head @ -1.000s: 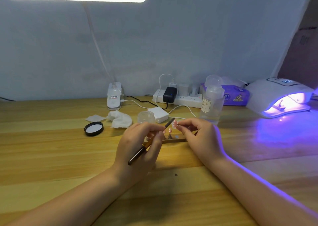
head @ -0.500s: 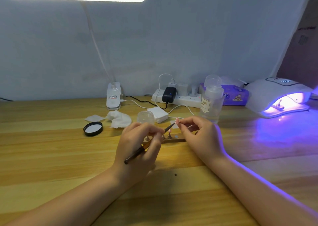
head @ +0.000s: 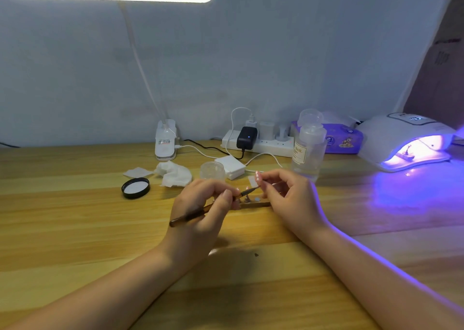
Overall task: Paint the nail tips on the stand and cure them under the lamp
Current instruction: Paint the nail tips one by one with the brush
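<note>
My left hand (head: 200, 209) grips a thin brown brush (head: 187, 216), its tip reaching right to a pink nail tip (head: 257, 176). My right hand (head: 288, 199) pinches that nail tip between thumb and fingers, just above the wooden stand (head: 256, 205). The stand lies on the table between my hands and carries small pegs, one with a nail tip (head: 247, 188) on it. The white curing lamp (head: 406, 141) glows purple at the far right, with something small lying inside it.
A clear pump bottle (head: 307, 154) stands behind my right hand. A small clear jar (head: 213, 170), its black lid (head: 135, 188), crumpled wipes (head: 174, 174), a power strip (head: 258, 141) with cables and a purple tissue pack (head: 344, 141) sit along the back. A desk lamp base (head: 165, 141) stands near the wall.
My right hand lifted the pink nail tip slightly and the brush tip moved right to meet it. The brush handle dropped lower on the left.
</note>
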